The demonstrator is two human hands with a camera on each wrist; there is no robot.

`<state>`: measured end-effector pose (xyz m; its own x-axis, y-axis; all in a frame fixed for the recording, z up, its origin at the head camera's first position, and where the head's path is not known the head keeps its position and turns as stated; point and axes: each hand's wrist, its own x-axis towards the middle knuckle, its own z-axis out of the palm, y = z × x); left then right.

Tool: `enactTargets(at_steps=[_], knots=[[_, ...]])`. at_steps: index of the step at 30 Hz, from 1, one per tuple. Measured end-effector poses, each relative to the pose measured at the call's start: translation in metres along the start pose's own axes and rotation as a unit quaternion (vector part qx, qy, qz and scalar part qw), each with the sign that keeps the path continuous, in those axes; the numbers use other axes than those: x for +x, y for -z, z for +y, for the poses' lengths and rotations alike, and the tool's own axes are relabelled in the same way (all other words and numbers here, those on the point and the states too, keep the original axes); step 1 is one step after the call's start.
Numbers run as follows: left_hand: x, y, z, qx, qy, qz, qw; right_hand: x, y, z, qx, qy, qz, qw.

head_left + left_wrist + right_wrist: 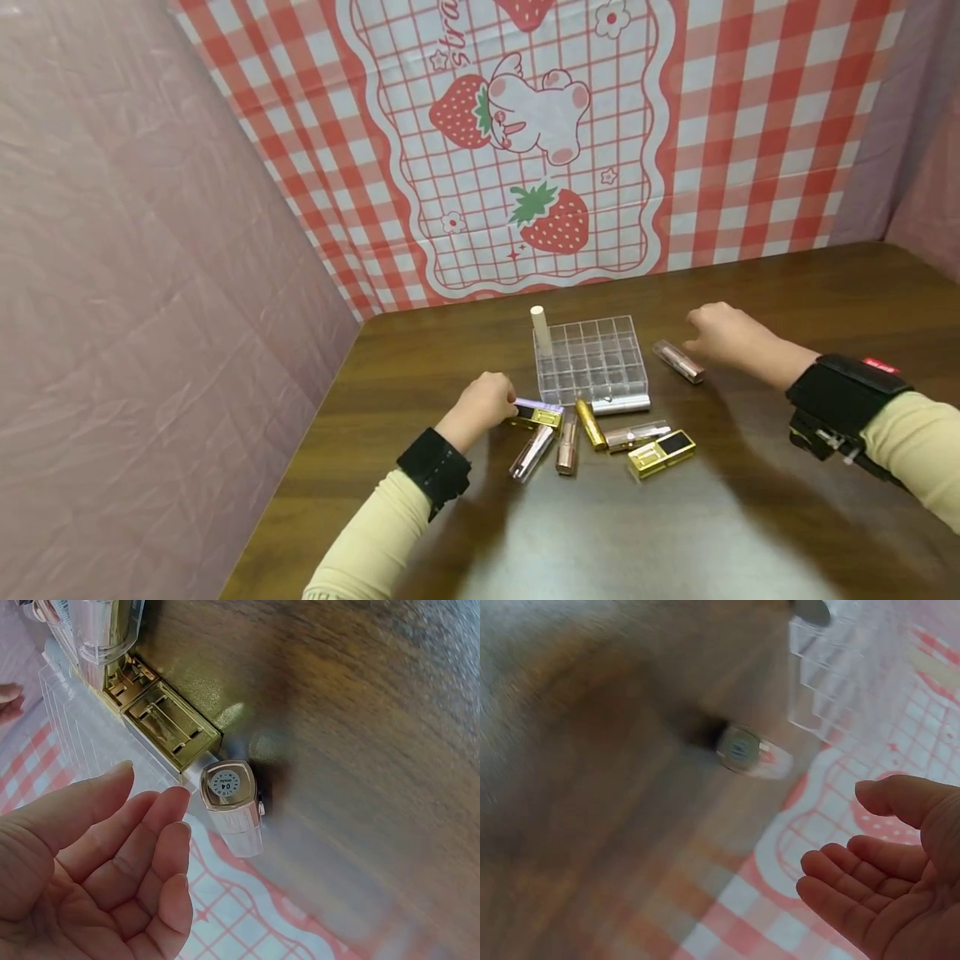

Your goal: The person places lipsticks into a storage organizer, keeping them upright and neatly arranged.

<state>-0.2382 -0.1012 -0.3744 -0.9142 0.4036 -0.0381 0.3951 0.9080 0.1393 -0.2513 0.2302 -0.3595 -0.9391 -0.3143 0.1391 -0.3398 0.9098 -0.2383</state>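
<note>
My left hand (482, 405) is beside a gold lipstick case with a dark panel (542, 415). In the left wrist view its fingers (172, 806) are loosely bent, thumb apart, with nothing between them. Near those fingertips lies a rose-gold lipstick with a clear cap (231, 791) and a round "04" label; whether they touch it I cannot tell. On the right, my right hand (731, 337) hovers by another rose-gold lipstick (678, 362). The right wrist view shows that lipstick (742, 750), blurred, apart from the relaxed, empty fingers (847, 881).
A clear compartment organizer (592, 360) stands at mid-table with a cream tube (539, 329) upright in its back left corner. In front lie a silver tube (621, 405), a slim gold tube (590, 425), a gold case (662, 453) and several rose-gold lipsticks. A checked cloth (772, 125) hangs behind.
</note>
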Motion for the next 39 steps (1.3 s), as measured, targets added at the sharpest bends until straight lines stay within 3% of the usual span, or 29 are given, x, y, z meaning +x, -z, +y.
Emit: enactTargets(at_steps=[9,19,29,39], knots=[[-0.003,0.000,0.001,-0.003,0.009,-0.004,0.9999,-0.001,-0.027,0.010,0.049,-0.036,-0.046,0.9971],[-0.005,-0.001,0.002,-0.002,0.005,-0.002,1.0000,-0.004,-0.035,0.009,0.025,-0.036,-0.060,0.9972],[-0.005,0.003,0.002,-0.001,0.016,-0.012,0.9998,-0.004,-0.040,0.008,0.004,0.000,-0.027,0.9996],[0.003,0.008,0.004,0.002,0.009,-0.012,0.9999,-0.001,-0.027,0.016,0.018,0.005,-0.019,0.9997]])
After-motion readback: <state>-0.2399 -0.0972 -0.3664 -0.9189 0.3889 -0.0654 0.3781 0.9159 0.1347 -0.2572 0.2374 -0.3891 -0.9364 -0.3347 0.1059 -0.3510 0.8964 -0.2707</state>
